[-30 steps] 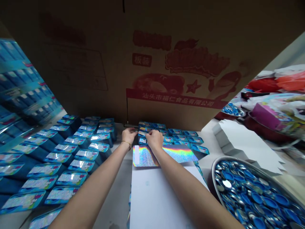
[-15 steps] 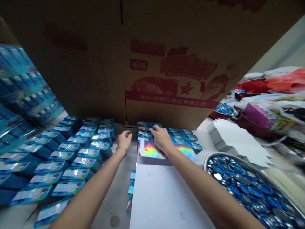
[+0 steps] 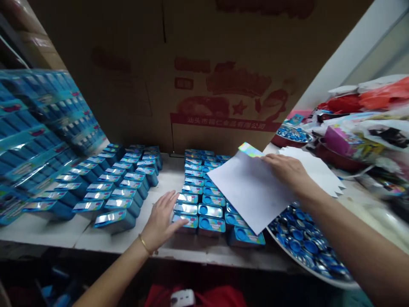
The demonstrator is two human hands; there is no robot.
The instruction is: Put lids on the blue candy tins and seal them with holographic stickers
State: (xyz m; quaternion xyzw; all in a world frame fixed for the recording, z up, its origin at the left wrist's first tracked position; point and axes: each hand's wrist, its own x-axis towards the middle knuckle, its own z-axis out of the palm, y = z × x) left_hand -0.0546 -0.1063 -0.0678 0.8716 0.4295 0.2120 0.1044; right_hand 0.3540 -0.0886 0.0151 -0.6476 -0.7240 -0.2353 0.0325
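Note:
My right hand (image 3: 287,170) grips a white sheet (image 3: 247,187) by its far right edge, with the fingers closed on it. The sheet tilts above the right side of a block of small blue tins (image 3: 211,224), and a shiny rainbow-coloured corner shows at its far end. Some tins are hidden beneath the sheet. My left hand (image 3: 161,221) is open, fingers spread, beside the block's near left tins. Its fingertips are at the tins' edge; whether they press on them I cannot tell. Round recesses show on several tin tops.
More blue tins (image 3: 126,194) stand in rows to the left, with wrapped blue packs (image 3: 51,111) beyond. A large cardboard box (image 3: 134,102) rises behind the table. At right are a metal basin of blue-and-silver caps (image 3: 306,243) and white notched sheets (image 3: 322,170).
The white sheet has lifted off the tins and swung right in my right hand, uncovering the block. My left hand has come nearer, and its fingers have spread.

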